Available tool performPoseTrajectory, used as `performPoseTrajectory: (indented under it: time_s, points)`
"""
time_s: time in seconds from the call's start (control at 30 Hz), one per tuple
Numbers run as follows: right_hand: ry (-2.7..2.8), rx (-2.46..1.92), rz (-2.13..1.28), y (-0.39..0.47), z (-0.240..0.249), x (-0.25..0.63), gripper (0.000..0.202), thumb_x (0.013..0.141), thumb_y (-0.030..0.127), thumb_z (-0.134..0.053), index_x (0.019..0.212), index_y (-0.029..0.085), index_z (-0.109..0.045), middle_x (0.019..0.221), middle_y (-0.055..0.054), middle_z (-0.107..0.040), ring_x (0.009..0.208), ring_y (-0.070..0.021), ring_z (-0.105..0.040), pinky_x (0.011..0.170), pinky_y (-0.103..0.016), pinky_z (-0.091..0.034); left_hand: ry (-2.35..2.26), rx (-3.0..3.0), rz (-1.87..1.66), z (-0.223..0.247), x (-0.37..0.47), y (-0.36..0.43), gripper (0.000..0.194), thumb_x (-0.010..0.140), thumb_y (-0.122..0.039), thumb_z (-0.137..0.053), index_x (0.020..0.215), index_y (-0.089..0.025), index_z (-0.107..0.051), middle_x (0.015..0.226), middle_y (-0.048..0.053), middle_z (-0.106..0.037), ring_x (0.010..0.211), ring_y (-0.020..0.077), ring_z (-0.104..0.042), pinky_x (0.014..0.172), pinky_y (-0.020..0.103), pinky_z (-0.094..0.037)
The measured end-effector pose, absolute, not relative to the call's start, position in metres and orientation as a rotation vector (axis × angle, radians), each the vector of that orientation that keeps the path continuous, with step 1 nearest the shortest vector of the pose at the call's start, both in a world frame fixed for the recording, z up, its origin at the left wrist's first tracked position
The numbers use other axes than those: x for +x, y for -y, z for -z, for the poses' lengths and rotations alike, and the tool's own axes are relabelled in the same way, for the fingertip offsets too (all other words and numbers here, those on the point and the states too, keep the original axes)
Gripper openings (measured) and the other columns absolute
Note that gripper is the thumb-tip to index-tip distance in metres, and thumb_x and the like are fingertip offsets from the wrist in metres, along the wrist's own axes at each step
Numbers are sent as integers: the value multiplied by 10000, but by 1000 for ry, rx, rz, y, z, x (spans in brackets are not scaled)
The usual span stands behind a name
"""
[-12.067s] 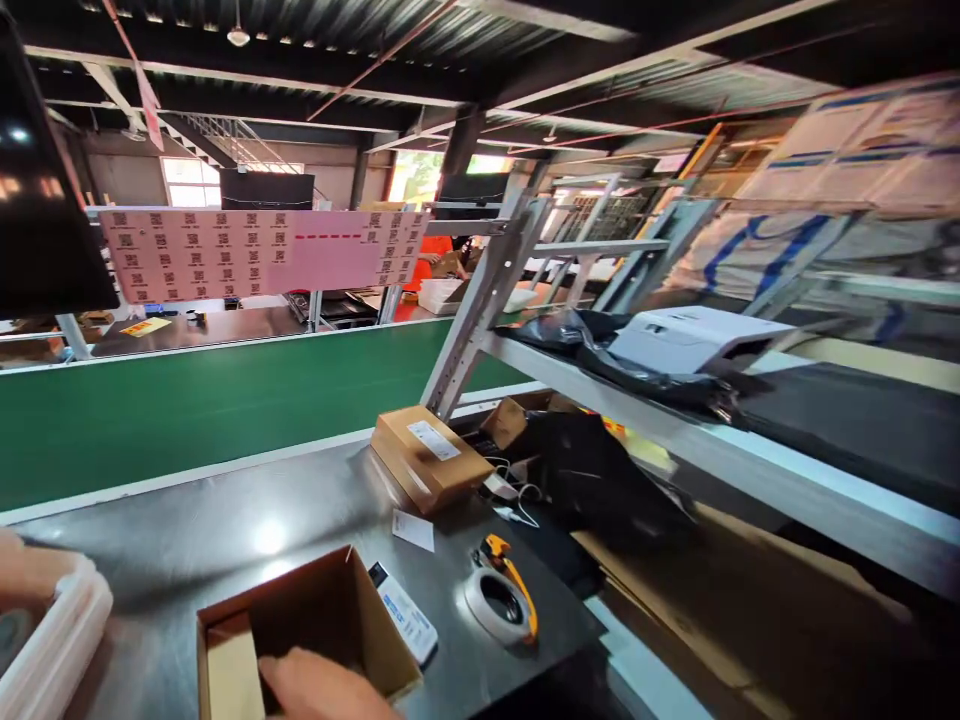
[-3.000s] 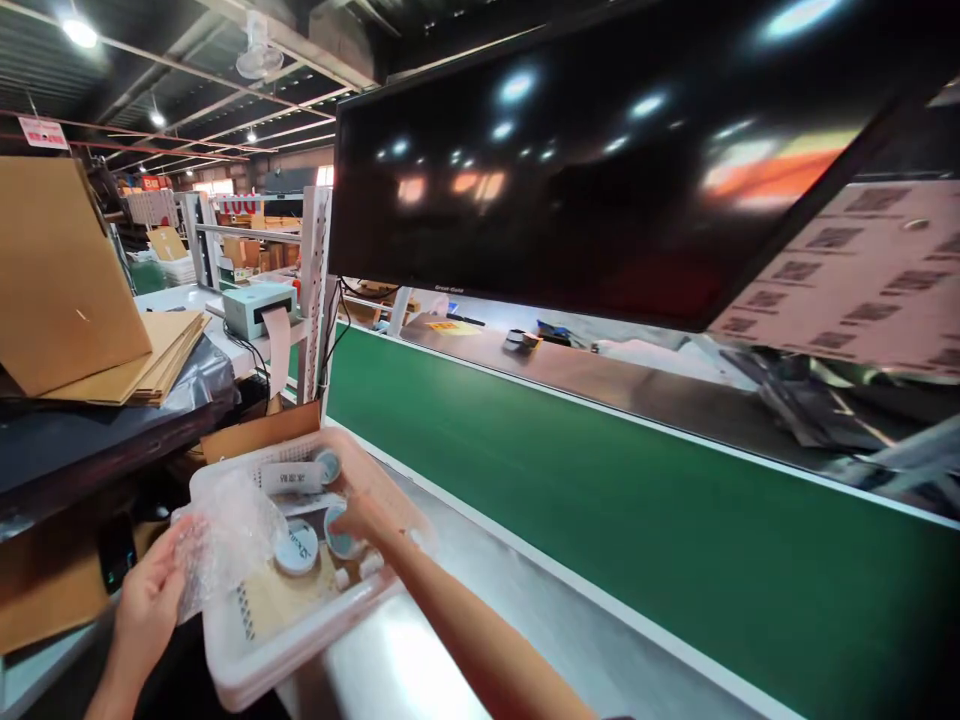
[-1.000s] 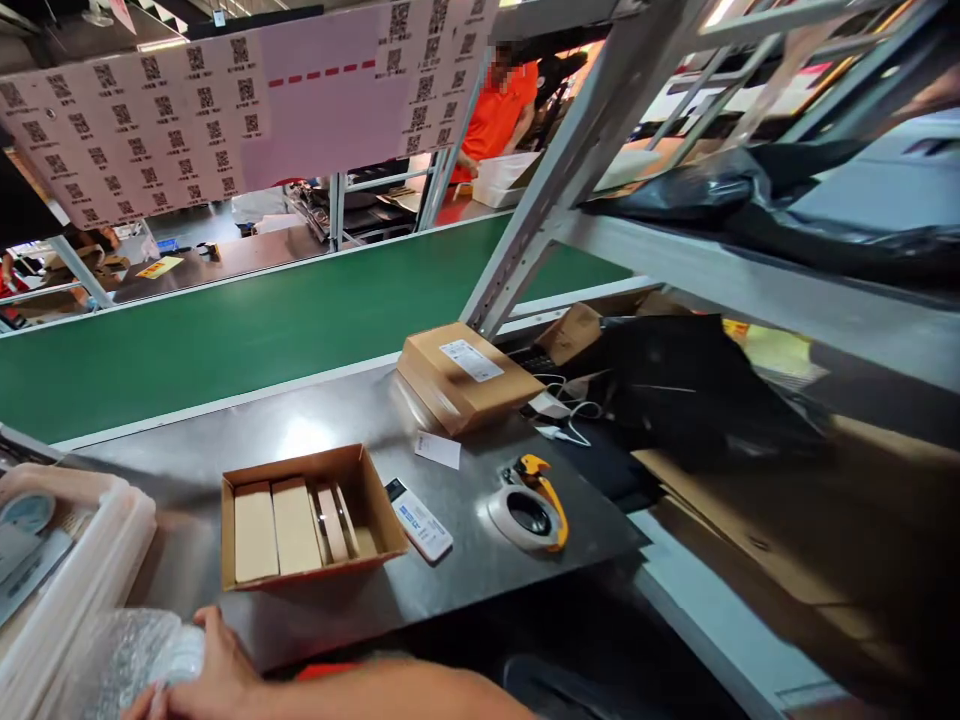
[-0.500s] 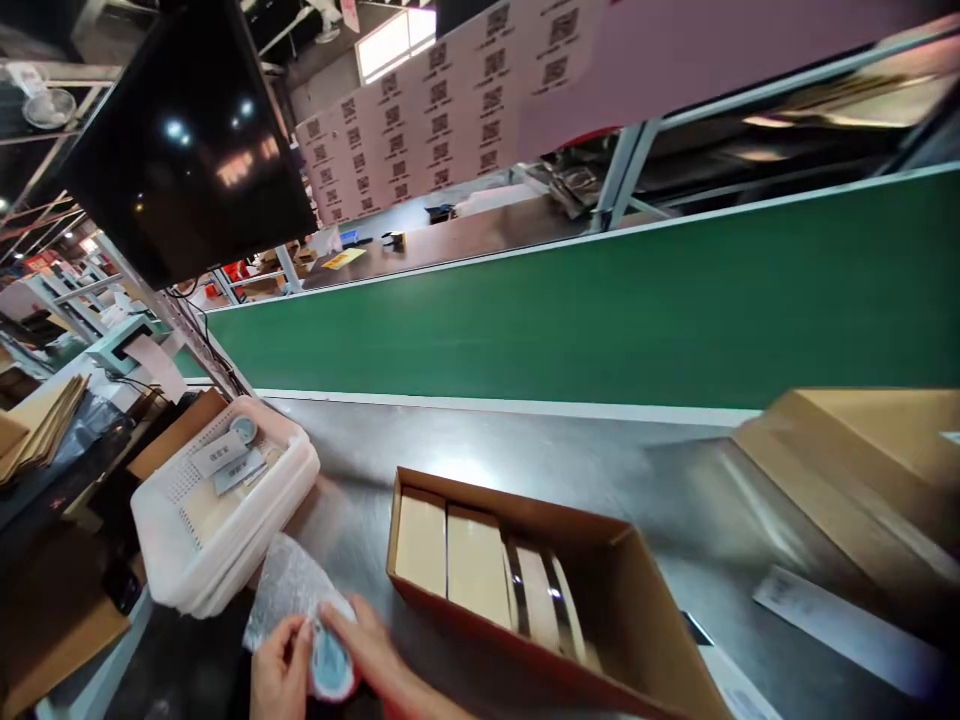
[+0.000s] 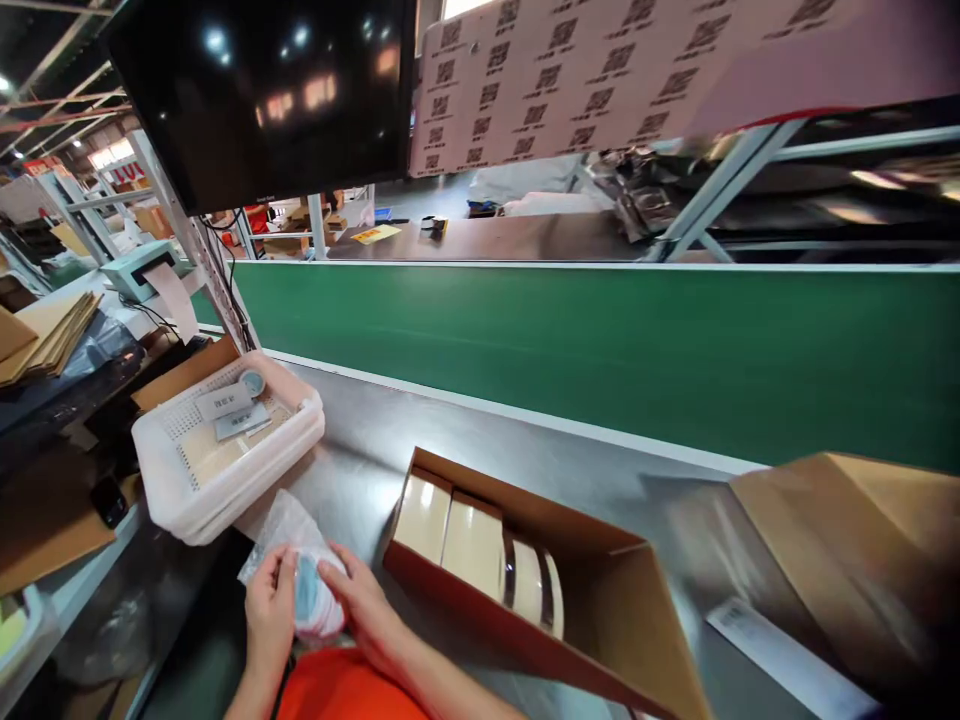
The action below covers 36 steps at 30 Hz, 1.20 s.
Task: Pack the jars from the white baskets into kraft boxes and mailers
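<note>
Low in front of my body, a crinkled clear plastic bag is held between both hands. Inside or against it is a light-blue rounded item with a pinkish-white edge; its exact kind is unclear. My left hand pinches the near left side with thumb and fingers. From the right, my right hand grips the other side, its thumb against the blue item. An open cardboard box stands to the right of my hands, holding cream-coloured rolls on edge at its left end.
A white plastic basket with flat labelled packets and a round blue item is at left. Along the back runs a green conveyor belt. A monitor hangs at upper left. Brown cardboard and a white strip lie at right.
The view has turned and levelled, so the monitor appears larger and the orange clothing shows. My hands still hold the bag, now slightly higher in view, with fingers shifted around the blue item.
</note>
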State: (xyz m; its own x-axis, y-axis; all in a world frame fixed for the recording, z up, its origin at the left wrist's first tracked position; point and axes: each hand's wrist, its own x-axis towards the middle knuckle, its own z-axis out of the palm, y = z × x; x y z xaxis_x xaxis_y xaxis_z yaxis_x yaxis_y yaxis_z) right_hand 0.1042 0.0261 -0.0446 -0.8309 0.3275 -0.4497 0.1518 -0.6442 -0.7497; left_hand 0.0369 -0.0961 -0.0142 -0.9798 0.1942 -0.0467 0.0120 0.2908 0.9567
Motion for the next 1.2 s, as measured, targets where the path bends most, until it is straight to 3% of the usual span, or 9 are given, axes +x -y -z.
performPoseTrajectory:
  time_s: [0.17, 0.33, 0.53, 0.7, 0.77, 0.93, 1.07, 1.2]
  points:
    - [1331, -1136, -2468, -26, 52, 96, 562, 600, 682, -822, 818, 186, -673, 722, -29, -694, 692, -222, -655, 689, -363, -545, -2209, 79, -1773, 27, 42, 91, 656, 749, -779, -705, 890, -146, -801, 643, 44, -692, 605, 194, -627, 538, 269, -511]
    - [1425, -1196, -2248, -30, 59, 91, 487, 650, 642, -770, 835, 203, -671, 742, -7, -668, 703, -194, -613, 666, -310, -503, -1976, -131, -1932, 37, 37, 89, 645, 735, -737, -764, 927, -121, -773, 594, -31, -561, 537, 108, -495, 504, 217, -419]
    - [1942, -961, -2042, -30, 66, 85, 310, 712, 409, -638, 903, 175, -707, 664, 8, -615, 564, -160, -521, 560, -296, -435, -1781, -233, -1998, 44, 17, 102, 607, 701, -694, -822, 901, -126, -747, 629, -34, -582, 527, 84, -468, 488, 200, -387]
    - [2236, -837, -1653, -42, 51, 75, 294, 821, 326, -556, 990, 187, -753, 802, -52, -695, 704, -212, -625, 689, -340, -513, -1811, -250, -1942, 50, 3, 115, 640, 699, -710, -815, 946, -122, -759, 539, -68, -507, 473, 71, -382, 441, 195, -303]
    - [2435, -707, -1451, -49, 41, 72, 307, 856, 264, -505, 1008, 183, -759, 876, -86, -720, 785, -233, -673, 766, -357, -536, -1886, -170, -1886, 54, -1, 117, 648, 715, -725, -788, 949, -121, -777, 507, -64, -502, 470, 89, -402, 449, 209, -329]
    - [2792, -542, -1184, -66, -13, 43, 302, 866, 209, -518, 1050, 203, -757, 958, -99, -734, 794, -225, -695, 754, -347, -542, -2041, 57, -1777, 81, -2, 103, 581, 795, -712, -692, 914, -155, -808, 679, 55, -737, 603, 195, -634, 560, 273, -501]
    - [2738, -243, -987, -82, -78, -46, 244, 939, 291, -548, 1096, 228, -724, 941, -56, -725, 798, -194, -664, 756, -314, -524, -2208, 210, -1637, 109, 0, 84, 420, 837, -558, -653, 922, -179, -813, 562, 19, -659, 549, 204, -616, 593, 304, -498]
    - [2826, -217, -774, -96, -103, -181, 167, 934, 172, -567, 951, 186, -732, 922, -49, -738, 838, -176, -645, 833, -296, -492, -2338, 219, -1507, 119, -2, 78, 261, 753, -359, -698, 957, -250, -818, 649, 41, -706, 689, 258, -703, 730, 346, -557]
